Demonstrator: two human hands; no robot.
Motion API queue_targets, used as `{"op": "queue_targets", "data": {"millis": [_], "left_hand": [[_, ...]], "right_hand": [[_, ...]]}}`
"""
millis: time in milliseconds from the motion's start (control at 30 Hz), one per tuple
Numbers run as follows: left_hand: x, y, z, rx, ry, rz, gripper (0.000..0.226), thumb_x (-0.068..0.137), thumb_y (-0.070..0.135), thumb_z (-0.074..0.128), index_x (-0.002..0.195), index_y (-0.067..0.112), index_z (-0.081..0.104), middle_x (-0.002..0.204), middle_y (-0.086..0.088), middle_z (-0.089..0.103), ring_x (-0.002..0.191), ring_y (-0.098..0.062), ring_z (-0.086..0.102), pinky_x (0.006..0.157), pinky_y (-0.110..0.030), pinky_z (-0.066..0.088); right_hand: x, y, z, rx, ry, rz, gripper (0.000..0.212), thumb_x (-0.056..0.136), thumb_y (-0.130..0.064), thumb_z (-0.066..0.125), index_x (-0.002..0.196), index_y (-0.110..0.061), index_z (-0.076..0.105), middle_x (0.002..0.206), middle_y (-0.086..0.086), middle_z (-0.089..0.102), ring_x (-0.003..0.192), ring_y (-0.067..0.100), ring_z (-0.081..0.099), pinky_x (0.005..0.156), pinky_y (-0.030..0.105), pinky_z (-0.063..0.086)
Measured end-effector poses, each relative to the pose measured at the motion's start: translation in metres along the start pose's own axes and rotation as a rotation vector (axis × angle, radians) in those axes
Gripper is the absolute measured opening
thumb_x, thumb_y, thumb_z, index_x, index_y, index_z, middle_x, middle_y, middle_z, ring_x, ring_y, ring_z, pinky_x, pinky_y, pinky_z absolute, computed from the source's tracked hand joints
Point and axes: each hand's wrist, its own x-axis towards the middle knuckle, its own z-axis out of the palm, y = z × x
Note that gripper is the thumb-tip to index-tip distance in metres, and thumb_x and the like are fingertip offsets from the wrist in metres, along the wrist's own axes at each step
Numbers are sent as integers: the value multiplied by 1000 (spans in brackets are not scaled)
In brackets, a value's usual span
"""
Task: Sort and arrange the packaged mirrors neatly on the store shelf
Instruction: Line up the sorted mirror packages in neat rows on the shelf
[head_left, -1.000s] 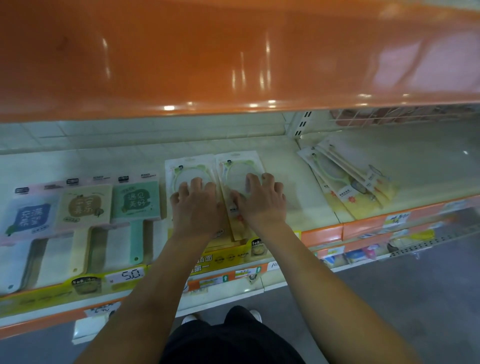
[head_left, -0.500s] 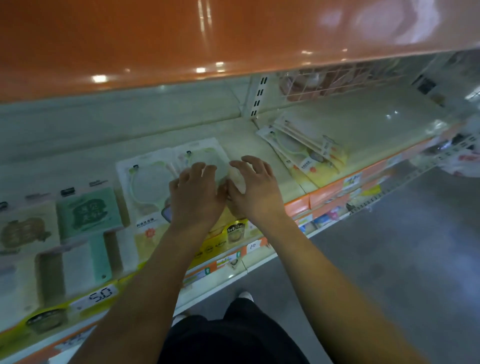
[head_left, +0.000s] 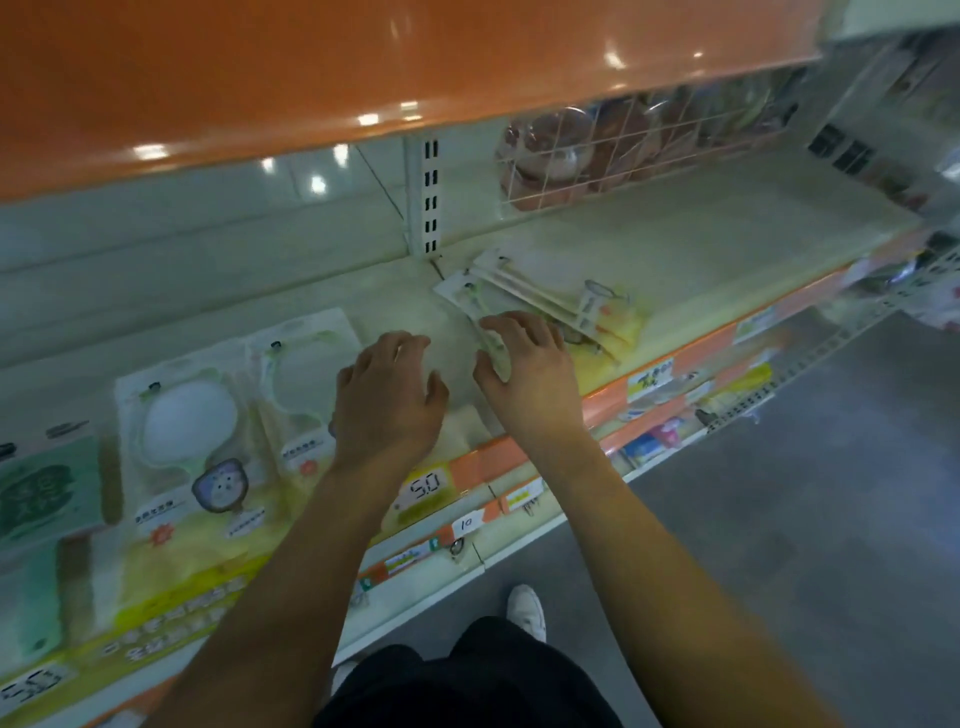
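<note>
Both hands have left the two round mirror packs (head_left: 208, 431), now lying side by side at left, and moved right. The left hand (head_left: 387, 400) hovers loosely spread; the right hand (head_left: 524, 374) curls onto the untidy pile of clear, yellow-carded mirror packs (head_left: 561, 306) beyond, likely next.

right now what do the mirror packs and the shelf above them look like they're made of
Mirror packs: seemingly clear glossy plastic film over printed card, judging by the sheen.
Upper shelf: probably painted metal, glossy orange, mirroring ceiling lights.
Wire basket: thin coated wire grid, likely metal.
</note>
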Motion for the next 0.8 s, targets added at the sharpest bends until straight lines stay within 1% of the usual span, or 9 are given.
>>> {"op": "queue_targets", "data": {"millis": [200, 300, 367, 400, 467, 533, 633, 700, 800], "left_hand": [[30, 61, 32, 57, -15, -54, 40, 90, 31, 52, 128, 19, 51, 134, -4, 49, 120, -28, 49, 95, -42, 39], [44, 86, 42, 68, -38, -113, 42, 92, 31, 50, 132, 21, 48, 138, -2, 46, 125, -26, 45, 99, -42, 35], [50, 98, 47, 82, -34, -147, 42, 93, 31, 49, 133, 21, 47, 138, -1, 45, 125, -25, 44, 99, -40, 34], [52, 102, 50, 87, -29, -162, 42, 93, 31, 50, 133, 21, 47, 138, -1, 45, 125, -25, 44, 98, -40, 34], [55, 109, 55, 83, -25, -197, 42, 92, 31, 51, 132, 20, 47, 137, -1, 45, 124, -26, 45, 98, -40, 35], [57, 115, 58, 79, -15, -227, 42, 91, 31, 51, 131, 20, 48, 137, -1, 45, 123, -26, 46, 98, -41, 36], [60, 122, 59, 82, -4, -253, 41, 92, 31, 50, 131, 21, 48, 137, 0, 45, 121, -24, 48, 98, -41, 37], [62, 124, 58, 93, 5, -261, 41, 92, 32, 49, 132, 22, 48, 137, 0, 44, 121, -24, 48, 98, -40, 37], [67, 123, 59, 110, 33, -279, 41, 92, 32, 49, 131, 21, 49, 137, -1, 45, 121, -24, 48, 97, -41, 38]], "right_hand": [[41, 78, -22, 45, 7, -21, 42, 79, -36, 52, 112, -17, 68, 112, 8, 62, 105, 34, 58, 87, 46, 49], [65, 110, -31, 37, -18, -65, 42, 80, -37, 52, 115, -18, 68, 116, 9, 61, 111, 36, 56, 89, 48, 49], [81, 123, -38, -10, -134, -92, 42, 84, -35, 56, 123, -24, 63, 130, 8, 54, 125, 33, 46, 96, 47, 45], [89, 129, -40, -42, -213, -101, 42, 87, -35, 58, 129, -27, 59, 138, 6, 48, 133, 31, 38, 101, 46, 39], [105, 141, -41, -105, -306, -120, 45, 90, -36, 58, 135, -35, 52, 149, 2, 36, 142, 26, 25, 108, 44, 30], [118, 150, -37, -134, -380, -127, 48, 92, -39, 56, 139, -41, 46, 154, 1, 28, 146, 25, 16, 113, 44, 25], [128, 158, -33, -105, -497, -102, 49, 94, -43, 53, 141, -45, 39, 158, 3, 20, 148, 29, 10, 117, 48, 21], [132, 159, -34, -99, -541, -102, 46, 95, -43, 51, 140, -46, 39, 159, 4, 17, 147, 29, 13, 116, 47, 22], [136, 156, -40, -99, -574, -108, 45, 91, -50, 51, 136, -47, 42, 157, 2, 21, 142, 26, 25, 111, 43, 25]]}}
